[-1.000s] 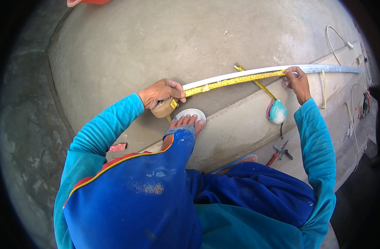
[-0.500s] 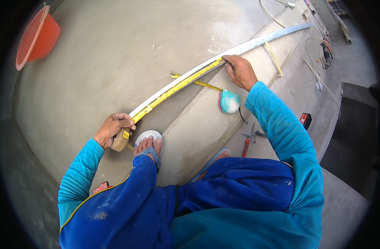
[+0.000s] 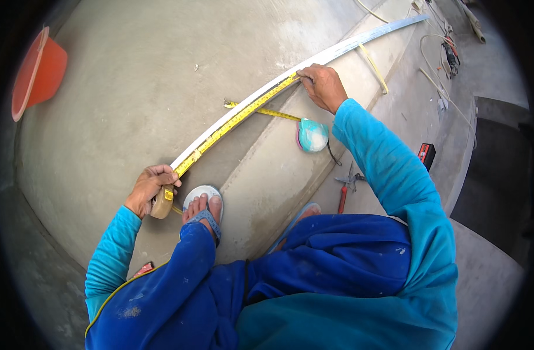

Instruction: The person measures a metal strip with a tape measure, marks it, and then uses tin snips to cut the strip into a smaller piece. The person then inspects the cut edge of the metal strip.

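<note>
A long white metal strip [image 3: 346,49] runs diagonally from low left to upper right. My left hand [image 3: 153,186] grips its near end and the end of a yellow tape [image 3: 238,119], beside a brown tape case [image 3: 162,205] under my fingers. My right hand [image 3: 322,86] is closed on the tape and strip farther along, pressing the tape along the strip's lower side. A teal tape measure [image 3: 312,135] lies below, its blade pulled out and crossing beneath the strip. My foot in a flip-flop [image 3: 200,207] is beside my left hand.
An orange bucket [image 3: 48,70] is at upper left. Pliers and cutters [image 3: 346,192] and a red-and-black tool [image 3: 426,155] lie at right on the concrete ledge [image 3: 360,116]. Cords, a power tool [image 3: 451,58] and pipes [image 3: 474,23] are at upper right, beside a dark opening [image 3: 491,181].
The view has turned, bringing the bucket in at upper left. Both hands keep their grip on tape and strip, which now slant more steeply and sit farther left in the picture.
</note>
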Demonstrator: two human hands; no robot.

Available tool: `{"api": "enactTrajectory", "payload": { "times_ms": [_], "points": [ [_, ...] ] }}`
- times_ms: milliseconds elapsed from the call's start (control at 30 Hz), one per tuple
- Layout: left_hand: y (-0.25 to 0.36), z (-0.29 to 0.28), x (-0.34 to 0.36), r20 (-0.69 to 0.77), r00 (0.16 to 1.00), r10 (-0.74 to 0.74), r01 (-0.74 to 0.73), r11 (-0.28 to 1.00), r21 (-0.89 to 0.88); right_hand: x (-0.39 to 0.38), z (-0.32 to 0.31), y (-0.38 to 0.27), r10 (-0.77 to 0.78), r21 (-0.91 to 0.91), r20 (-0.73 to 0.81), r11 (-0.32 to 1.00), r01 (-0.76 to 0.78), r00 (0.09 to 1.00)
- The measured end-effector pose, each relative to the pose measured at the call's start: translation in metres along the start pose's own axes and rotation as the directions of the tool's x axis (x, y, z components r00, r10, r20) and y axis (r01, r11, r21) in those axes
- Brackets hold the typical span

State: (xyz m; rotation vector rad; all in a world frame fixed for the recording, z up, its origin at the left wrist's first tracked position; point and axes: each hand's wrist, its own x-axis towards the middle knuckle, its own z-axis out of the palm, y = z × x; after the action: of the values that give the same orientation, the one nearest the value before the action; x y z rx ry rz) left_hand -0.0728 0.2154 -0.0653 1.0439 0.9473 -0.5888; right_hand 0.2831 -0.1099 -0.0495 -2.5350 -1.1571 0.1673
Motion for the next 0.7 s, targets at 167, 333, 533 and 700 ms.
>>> {"api": "enactTrajectory", "payload": {
  "times_ms": [167,333,533,700],
  "points": [
    [0.0013,-0.0007,0.0004,0.011,1.000,0.001,-0.001,1.000,-0.002,-0.0003,0.0004,-0.0009,0.056,-0.012,0.040,0.998,-0.056,0.998],
    [0.0009,0.0024,0.0001,0.001,1.000,0.017,-0.017,1.000,-0.010,0.0010,0.0016,-0.0017,0.081,0.002,0.018,0.997,-0.081,0.997],
    [0.0025,0.0015,0.0006,0.009,1.000,0.003,-0.003,1.000,-0.013,0.0005,-0.0006,0.0006,0.093,0.000,0.055,0.996,-0.093,0.994],
    [-0.0004,0.0022,0.0016,-0.010,1.000,0.011,-0.011,1.000,-0.017,0.0044,0.0010,-0.0007,0.086,0.000,0.027,0.996,-0.086,0.996]
  ]
}}
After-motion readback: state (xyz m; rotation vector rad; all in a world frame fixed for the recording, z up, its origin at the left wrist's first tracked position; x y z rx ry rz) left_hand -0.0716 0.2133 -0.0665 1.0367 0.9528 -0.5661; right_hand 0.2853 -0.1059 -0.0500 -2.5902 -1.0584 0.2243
